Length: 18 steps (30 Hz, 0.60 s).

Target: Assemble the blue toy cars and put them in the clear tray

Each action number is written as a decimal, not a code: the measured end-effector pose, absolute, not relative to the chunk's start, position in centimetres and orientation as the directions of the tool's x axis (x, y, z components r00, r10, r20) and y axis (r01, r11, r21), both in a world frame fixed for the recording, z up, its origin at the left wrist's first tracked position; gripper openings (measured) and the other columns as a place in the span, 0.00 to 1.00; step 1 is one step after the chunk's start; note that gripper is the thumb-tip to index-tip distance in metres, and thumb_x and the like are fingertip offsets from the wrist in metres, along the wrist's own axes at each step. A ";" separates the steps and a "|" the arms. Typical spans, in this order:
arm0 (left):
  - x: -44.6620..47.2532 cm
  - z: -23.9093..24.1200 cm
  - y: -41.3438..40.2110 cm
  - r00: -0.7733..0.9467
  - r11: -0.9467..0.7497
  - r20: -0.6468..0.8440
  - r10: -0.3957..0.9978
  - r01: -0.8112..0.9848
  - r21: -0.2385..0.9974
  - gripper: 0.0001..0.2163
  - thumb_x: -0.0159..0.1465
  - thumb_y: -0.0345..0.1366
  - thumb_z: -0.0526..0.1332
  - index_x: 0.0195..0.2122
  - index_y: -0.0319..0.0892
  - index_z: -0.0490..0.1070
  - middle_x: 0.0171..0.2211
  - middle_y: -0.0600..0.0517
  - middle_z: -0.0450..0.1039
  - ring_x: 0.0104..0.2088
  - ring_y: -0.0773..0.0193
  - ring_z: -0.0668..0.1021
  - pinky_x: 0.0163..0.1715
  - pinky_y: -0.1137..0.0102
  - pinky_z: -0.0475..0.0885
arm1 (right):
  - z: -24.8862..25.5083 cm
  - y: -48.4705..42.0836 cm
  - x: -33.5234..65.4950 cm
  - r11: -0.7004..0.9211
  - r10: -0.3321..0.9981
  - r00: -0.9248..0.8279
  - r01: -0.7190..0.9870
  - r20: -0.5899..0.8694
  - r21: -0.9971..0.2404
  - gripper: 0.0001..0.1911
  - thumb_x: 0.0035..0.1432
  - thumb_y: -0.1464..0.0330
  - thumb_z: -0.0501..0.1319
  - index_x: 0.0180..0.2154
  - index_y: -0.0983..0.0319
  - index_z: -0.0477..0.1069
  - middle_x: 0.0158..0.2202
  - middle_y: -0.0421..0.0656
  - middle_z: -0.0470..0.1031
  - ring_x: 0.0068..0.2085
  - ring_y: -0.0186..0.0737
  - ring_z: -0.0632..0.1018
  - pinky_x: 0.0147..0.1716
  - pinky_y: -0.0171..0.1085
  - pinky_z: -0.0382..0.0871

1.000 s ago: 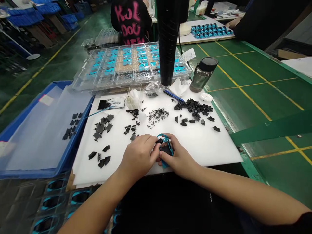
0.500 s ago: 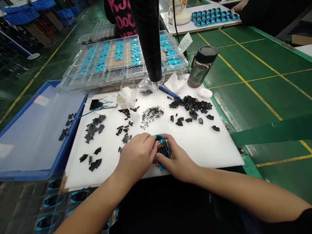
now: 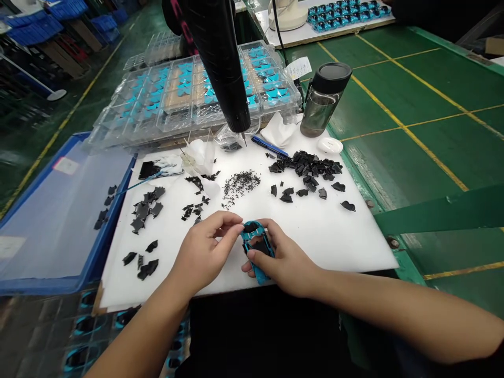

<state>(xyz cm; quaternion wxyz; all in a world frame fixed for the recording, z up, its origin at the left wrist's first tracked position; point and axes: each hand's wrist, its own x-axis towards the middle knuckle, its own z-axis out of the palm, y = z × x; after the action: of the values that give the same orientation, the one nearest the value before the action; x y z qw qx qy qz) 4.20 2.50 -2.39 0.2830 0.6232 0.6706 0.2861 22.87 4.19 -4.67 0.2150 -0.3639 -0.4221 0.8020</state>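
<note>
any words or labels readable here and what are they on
No text can be read in full.
Paper tag by the water bottle: too small to read.
Label on the blue bin's plastic sheet: too blurred to read.
Pink letters on a co-worker's black top: cut off, unreadable.

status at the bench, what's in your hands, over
right hand gripping blue plastic frame; left hand at its top end, by black insert; black cut pieces spread on white board; black hanging power tool above, off the hands
</note>
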 end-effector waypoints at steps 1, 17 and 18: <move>4.2 -2.5 2.3 -0.072 0.065 -0.023 0.997 0.668 0.741 0.10 0.66 0.42 0.60 0.41 0.45 0.77 0.37 0.52 0.81 0.36 0.62 0.81 0.33 0.72 0.77 | -4.6 4.3 22.9 -0.570 0.646 -0.641 -0.044 -0.414 -0.820 0.20 0.60 0.60 0.65 0.50 0.55 0.61 0.39 0.39 0.70 0.39 0.42 0.82 0.40 0.47 0.79; -0.9 -3.2 4.5 -0.492 0.229 0.178 0.852 0.656 0.719 0.20 0.62 0.44 0.63 0.53 0.44 0.65 0.54 0.44 0.74 0.49 0.56 0.77 0.37 0.67 0.74 | -3.3 5.4 23.7 -0.554 0.659 -0.621 -0.020 -0.424 -0.833 0.22 0.62 0.49 0.60 0.48 0.58 0.68 0.31 0.40 0.77 0.33 0.38 0.81 0.30 0.35 0.73; -1.0 -3.1 5.3 -0.471 0.248 0.160 0.867 0.688 0.681 0.21 0.61 0.44 0.63 0.54 0.44 0.64 0.55 0.43 0.73 0.49 0.55 0.77 0.36 0.66 0.74 | -3.3 5.5 23.8 -0.554 0.658 -0.624 -0.021 -0.422 -0.832 0.21 0.62 0.49 0.60 0.47 0.58 0.68 0.32 0.40 0.76 0.34 0.39 0.81 0.30 0.35 0.73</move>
<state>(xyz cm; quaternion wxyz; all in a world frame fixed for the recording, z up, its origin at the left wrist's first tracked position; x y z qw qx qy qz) -1.00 5.28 -3.06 0.1255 0.4986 0.7800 0.3566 23.75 5.48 -3.25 0.2130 -0.3777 -0.4214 0.7964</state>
